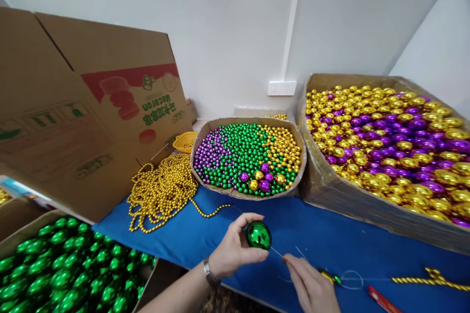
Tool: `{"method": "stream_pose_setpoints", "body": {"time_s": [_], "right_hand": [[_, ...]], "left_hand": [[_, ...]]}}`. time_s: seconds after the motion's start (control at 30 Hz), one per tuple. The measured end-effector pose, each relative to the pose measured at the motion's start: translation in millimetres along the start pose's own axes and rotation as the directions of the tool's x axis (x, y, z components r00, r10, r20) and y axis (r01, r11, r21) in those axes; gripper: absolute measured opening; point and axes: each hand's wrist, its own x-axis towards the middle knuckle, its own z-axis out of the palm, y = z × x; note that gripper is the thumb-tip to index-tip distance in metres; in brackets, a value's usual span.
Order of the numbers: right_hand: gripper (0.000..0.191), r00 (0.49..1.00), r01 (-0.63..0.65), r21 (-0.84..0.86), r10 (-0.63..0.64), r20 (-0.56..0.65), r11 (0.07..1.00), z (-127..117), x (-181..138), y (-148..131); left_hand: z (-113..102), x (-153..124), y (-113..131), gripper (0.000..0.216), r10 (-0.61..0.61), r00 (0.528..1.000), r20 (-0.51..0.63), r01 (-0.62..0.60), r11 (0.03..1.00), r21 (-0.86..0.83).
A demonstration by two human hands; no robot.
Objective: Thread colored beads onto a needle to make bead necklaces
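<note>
My left hand [238,247] grips a large shiny green bead [259,235] between thumb and fingers, with a watch on its wrist. From the bead's lower right a thin clear string [276,252] runs to my right hand [310,281], whose fingertips pinch it. Beside the right hand lie a small gold bead and a small green bead [337,279], partly hidden by that hand. A loop of clear string continues from them to a gold bead strand [429,279]. Left of the green bead, the end of another gold bead strand [211,212] reaches toward my left hand.
On the blue cloth [323,227] stands a box of small purple, green and gold beads [247,159]. At right is a large box of gold and purple balls [389,142]. A heap of gold strands [161,190], green balls [62,264], a cardboard box [110,102] and a red object [382,299] surround me.
</note>
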Motion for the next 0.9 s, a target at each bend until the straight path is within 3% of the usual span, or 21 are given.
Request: {"method": "stream_pose_setpoints", "body": {"time_s": [0.23, 0.53, 0.77, 0.9], "right_hand": [[0.03, 0.999, -0.045, 0.061, 0.045, 0.0, 0.997, 1.4, -2.1, -1.0], [0.027, 0.992, -0.125, 0.177, 0.119, 0.046, 0.976, -1.9, 1.2, -8.5], [0.028, 0.992, -0.128, 0.2, 0.126, 0.026, 0.971, 2.6, 6.9, -11.1], [0.028, 0.972, -0.23, 0.316, 0.205, 0.111, 0.92, -0.6, 6.1, -5.0]], "left_hand": [[8.1, 1.9, -4.1, 0.061, -0.063, 0.998, -0.025, 0.056, 0.978, -0.2], [10.9, 3.0, -5.8, 0.057, -0.1, 0.995, -0.013, 0.093, 0.963, -0.254], [13.0, 6.4, -13.8, 0.065, -0.072, 0.997, 0.036, 0.076, 0.99, -0.121], [8.7, 22.8, -4.0, 0.072, -0.008, 0.979, 0.205, -0.015, 0.994, 0.108]]}}
